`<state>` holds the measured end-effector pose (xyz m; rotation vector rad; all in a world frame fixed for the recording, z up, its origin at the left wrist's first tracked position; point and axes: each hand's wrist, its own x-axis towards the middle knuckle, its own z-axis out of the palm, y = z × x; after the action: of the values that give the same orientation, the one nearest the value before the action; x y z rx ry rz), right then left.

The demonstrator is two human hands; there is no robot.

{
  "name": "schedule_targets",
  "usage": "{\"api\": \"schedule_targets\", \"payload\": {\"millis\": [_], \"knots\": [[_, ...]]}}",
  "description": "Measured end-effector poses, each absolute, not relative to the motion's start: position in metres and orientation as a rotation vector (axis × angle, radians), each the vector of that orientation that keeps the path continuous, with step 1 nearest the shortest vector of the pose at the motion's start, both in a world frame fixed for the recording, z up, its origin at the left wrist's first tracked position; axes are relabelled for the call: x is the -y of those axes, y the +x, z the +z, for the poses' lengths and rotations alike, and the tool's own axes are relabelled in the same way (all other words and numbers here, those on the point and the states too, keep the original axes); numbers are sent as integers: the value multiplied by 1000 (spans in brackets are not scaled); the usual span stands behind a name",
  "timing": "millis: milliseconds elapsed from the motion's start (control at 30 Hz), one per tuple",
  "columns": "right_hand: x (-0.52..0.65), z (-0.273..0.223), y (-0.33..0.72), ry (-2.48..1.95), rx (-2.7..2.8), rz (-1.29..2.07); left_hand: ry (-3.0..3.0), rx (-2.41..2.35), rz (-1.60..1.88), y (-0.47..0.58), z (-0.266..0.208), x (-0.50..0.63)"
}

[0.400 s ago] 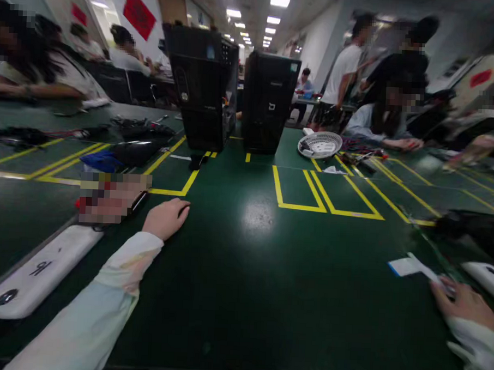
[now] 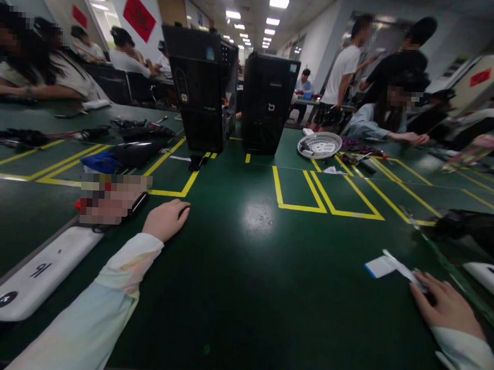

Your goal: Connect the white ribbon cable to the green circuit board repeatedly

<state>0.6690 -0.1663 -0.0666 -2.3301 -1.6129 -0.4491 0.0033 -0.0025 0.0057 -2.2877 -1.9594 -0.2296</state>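
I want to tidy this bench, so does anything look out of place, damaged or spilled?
The left computer tower looks odd: its side facing the other tower appears open, with parts showing inside. No spill stands out.

Two upright black computer tower cases [image 2: 204, 96] stand side by side, a narrow gap between them; just right of the pair sits a round white plastic mesh basket [image 2: 320, 154] with small items in it. Tangled black cables [image 2: 22, 137] lie at far left, and a red diamond-shaped paper sign [image 2: 138, 15] hangs on a white wall [image 2: 115, 10]. Beyond, a person in a white T-shirt [image 2: 344, 69] stands beside a person in black [image 2: 402, 61]
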Motion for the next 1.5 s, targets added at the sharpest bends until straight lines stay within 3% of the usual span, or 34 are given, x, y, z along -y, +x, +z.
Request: {"api": "schedule_targets", "payload": {"millis": [133, 633, 967, 1300, 1500], "knots": [[166, -68, 617, -2190, 1741, -263, -2296, 1950, -231, 3, 6, 2], [159, -48, 387, -1580, 2222, -258, -2289, 1950, -221, 6, 6, 3], [172, -21, 262, -1447, 2508, 296, -2299, 1922, -251, 3, 2, 1], [172, -15, 242, -1296, 2487, 503, -2324, 1929, -271, 2, 4, 1], [165, -24, 278, -1446, 2399, 227, -2336, 1935, -275, 2, 6, 2]]}}
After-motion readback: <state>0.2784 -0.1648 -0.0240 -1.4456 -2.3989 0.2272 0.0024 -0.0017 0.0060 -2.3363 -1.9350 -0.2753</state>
